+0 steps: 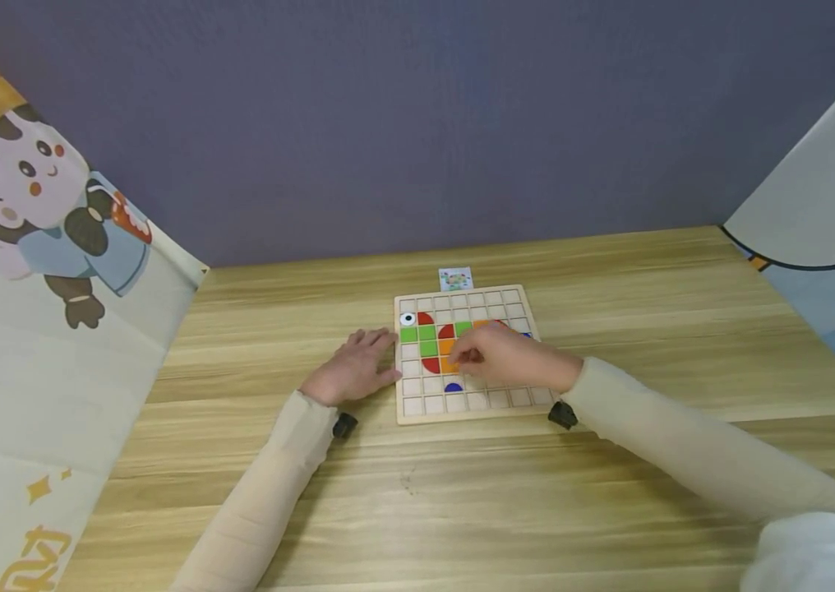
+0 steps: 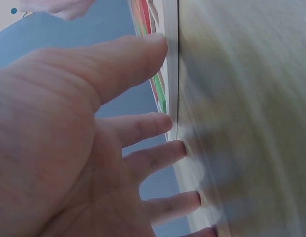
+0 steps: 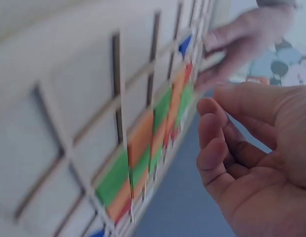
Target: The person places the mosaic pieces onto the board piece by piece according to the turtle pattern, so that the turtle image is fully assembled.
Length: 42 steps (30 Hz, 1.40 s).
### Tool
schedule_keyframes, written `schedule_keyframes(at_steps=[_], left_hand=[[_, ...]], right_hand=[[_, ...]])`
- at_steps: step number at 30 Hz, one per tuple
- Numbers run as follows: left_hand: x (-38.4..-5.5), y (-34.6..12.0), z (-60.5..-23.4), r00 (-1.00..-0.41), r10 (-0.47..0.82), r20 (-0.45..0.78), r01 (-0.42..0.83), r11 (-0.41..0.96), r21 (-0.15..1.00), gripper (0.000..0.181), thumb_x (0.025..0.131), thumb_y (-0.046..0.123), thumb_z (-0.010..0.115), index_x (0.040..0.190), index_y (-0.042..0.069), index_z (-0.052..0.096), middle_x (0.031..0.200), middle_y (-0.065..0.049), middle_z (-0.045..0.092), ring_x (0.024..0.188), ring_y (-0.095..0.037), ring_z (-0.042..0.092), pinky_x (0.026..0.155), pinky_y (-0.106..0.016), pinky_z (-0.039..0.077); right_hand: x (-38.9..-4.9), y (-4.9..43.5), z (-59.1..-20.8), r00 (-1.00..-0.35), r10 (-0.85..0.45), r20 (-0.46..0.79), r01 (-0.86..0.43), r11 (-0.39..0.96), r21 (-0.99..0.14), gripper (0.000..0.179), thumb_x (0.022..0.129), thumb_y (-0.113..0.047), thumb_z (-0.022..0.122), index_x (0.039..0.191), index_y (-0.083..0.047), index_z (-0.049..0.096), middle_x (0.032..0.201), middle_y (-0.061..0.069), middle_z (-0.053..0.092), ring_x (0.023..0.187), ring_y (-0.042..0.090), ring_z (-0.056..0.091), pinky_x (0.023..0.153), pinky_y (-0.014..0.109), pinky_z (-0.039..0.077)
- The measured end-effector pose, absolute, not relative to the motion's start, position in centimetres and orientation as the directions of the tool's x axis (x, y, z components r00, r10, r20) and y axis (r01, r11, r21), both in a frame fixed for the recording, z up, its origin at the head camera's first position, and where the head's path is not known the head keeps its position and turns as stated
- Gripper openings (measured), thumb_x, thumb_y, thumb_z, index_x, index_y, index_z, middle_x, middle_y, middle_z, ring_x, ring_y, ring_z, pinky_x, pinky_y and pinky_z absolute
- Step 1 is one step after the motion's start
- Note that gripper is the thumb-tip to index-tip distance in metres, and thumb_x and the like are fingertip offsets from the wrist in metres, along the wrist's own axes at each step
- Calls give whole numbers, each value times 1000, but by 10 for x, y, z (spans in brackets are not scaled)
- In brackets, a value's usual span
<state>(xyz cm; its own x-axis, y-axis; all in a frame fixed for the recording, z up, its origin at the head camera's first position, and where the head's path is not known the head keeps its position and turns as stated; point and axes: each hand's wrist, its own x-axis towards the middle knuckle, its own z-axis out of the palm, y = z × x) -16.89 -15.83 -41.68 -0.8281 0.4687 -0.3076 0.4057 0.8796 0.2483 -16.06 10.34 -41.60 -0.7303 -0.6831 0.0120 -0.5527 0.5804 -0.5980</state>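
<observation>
A wooden grid board lies on the table, with red, green, orange and blue tiles in its cells and an eye tile near the far left corner. My left hand rests beside the board's left edge, fingers spread, with the thumb and index fingertips right at the rim. Over the middle of the board is my right hand, its fingers curled and its thumb tip close to the index fingertip. No tile shows between them in the right wrist view. Nearer me, a blue tile with a curved edge sits in a cell.
Just beyond the board's far edge lies a small picture card. The wooden table meets a dark blue-grey wall at the back. Printed cartoon panels stand along both sides.
</observation>
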Motion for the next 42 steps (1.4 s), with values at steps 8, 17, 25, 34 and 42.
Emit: schedule_keyframes(at_steps=[8,17,25,34,42], left_hand=[[-168,-158,-414,-826,475,-303,408,875,260,69,95,40,54,149,7,26,154,-13,19,138,-44,13,111,-54,12],[-167,-158,-414,-824,472,-312,408,878,251,69,96,41,52,150,7,24,155,-14,18,138,-44,12,111,-56,13],[-168,-158,-415,-825,472,-312,406,878,254,68,97,40,52,150,7,24,155,-14,18,138,-44,12,111,-56,14],[-167,-158,-416,-826,468,-314,399,879,259,68,96,40,52,150,9,25,155,-12,19,138,-43,11,111,-55,13],[-167,-158,-415,-826,473,-306,409,877,252,69,96,40,53,150,8,25,154,-14,19,138,-43,12,111,-54,12]], right_hand=[[-160,146,-409,-782,-621,39,-521,619,-588,14,89,-8,66,101,-8,72,88,-4,64,73,8,56,64,28,50],[-157,200,-424,-861,-509,5,-427,718,-550,12,86,-4,68,96,-8,72,89,-1,65,69,11,55,58,29,50],[-154,220,-438,-875,-482,-46,-380,742,-552,7,84,-6,71,87,-11,68,79,-5,62,72,11,57,63,30,50],[-153,230,-443,-908,-418,-14,-344,766,-544,9,86,-7,69,81,-12,65,74,-4,61,67,11,55,60,32,47],[-155,229,-446,-908,-420,-1,-354,767,-534,9,81,-5,74,83,-10,66,74,-4,60,68,11,56,61,31,49]])
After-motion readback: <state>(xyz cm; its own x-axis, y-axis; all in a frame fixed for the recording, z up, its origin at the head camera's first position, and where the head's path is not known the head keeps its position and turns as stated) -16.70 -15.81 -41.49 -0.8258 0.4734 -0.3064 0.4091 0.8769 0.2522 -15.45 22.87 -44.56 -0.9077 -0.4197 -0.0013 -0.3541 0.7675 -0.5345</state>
